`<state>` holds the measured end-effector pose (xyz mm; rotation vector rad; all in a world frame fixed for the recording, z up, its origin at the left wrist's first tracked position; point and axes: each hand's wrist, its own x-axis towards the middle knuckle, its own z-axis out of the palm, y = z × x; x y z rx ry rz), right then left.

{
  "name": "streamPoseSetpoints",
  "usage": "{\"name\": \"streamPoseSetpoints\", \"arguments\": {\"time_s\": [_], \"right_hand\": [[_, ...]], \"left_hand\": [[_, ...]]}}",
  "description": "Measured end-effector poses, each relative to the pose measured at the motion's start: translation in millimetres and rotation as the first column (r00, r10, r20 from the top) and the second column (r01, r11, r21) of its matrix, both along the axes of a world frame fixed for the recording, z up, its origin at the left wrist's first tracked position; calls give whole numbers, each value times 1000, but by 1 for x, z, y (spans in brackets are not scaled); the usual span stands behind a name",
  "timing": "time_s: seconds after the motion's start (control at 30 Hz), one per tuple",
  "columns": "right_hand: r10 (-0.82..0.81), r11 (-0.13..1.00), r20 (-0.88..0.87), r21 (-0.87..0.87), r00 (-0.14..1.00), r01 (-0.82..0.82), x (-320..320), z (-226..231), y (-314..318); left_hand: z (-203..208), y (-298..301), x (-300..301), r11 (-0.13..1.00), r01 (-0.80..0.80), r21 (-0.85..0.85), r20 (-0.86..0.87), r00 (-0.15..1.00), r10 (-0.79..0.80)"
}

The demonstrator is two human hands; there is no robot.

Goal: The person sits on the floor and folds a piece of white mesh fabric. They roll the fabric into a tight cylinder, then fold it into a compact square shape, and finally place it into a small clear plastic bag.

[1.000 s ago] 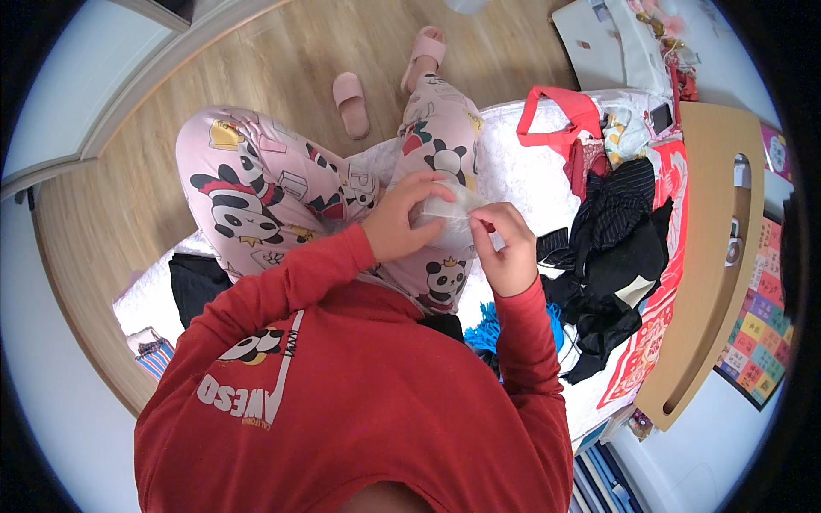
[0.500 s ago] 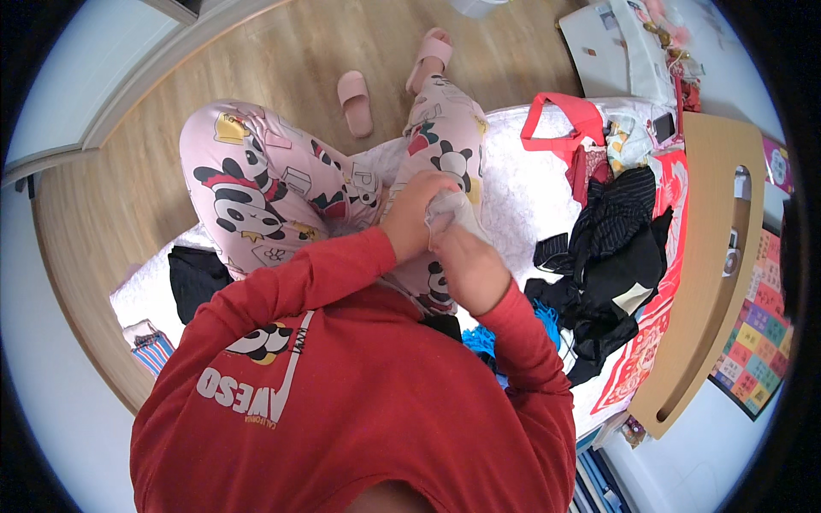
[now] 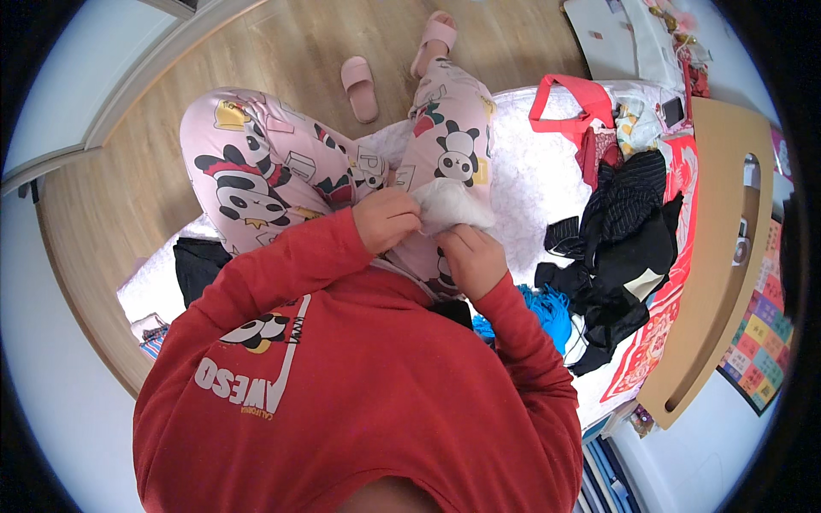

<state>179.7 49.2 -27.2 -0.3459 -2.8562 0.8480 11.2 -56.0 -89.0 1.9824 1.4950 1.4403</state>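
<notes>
Over my lap I hold a small white cloth (image 3: 453, 205) that looks like a sock, bunched and puffed out. My left hand (image 3: 386, 222) pinches its left edge between thumb and fingers. The lower right edge is gripped by my right hand (image 3: 475, 258), its fingers bent together. Beneath the cloth are my pink panda-print trousers (image 3: 250, 192). To the right of my right forearm lies a bright blue fringed piece (image 3: 547, 315), partly covered by my sleeve.
Black clothes (image 3: 629, 248) are heaped on the bed (image 3: 530, 192) at my right, near a red strap (image 3: 547, 103) and a phone (image 3: 673, 111). A wooden headboard (image 3: 727, 256) stands beyond. Another black garment (image 3: 198, 267) lies at left. A pink slipper (image 3: 359, 88) rests on the floor.
My right hand, earlier pushed into the white sock's opening, is out and grips its lower edge. My left hand has moved down and left, and the sock now shows spread between both hands.
</notes>
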Motion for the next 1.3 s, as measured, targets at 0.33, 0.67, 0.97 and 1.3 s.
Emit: {"name": "streamPoseSetpoints", "arguments": {"time_s": [0.33, 0.67, 0.97, 1.3], "right_hand": [[-97, 987, -67, -132, 993, 87, 5, 3, -8], [-384, 905, 17, -189, 923, 380, 4, -3, -4], [-412, 892, -364, 25, 836, 450, -13, 25, -5], [-352, 893, -92, -330, 931, 306, -39, 45, -7]], "left_hand": [[-24, 5, 6, 993, 35, -111, 55, 998, -29], [-27, -1, 14, 965, -16, -263, 70, 997, 35], [64, -13, 6, 729, 556, -400, 895, 65, 441], [29, 6, 18, 932, 162, -323, 912, 318, 261]]}}
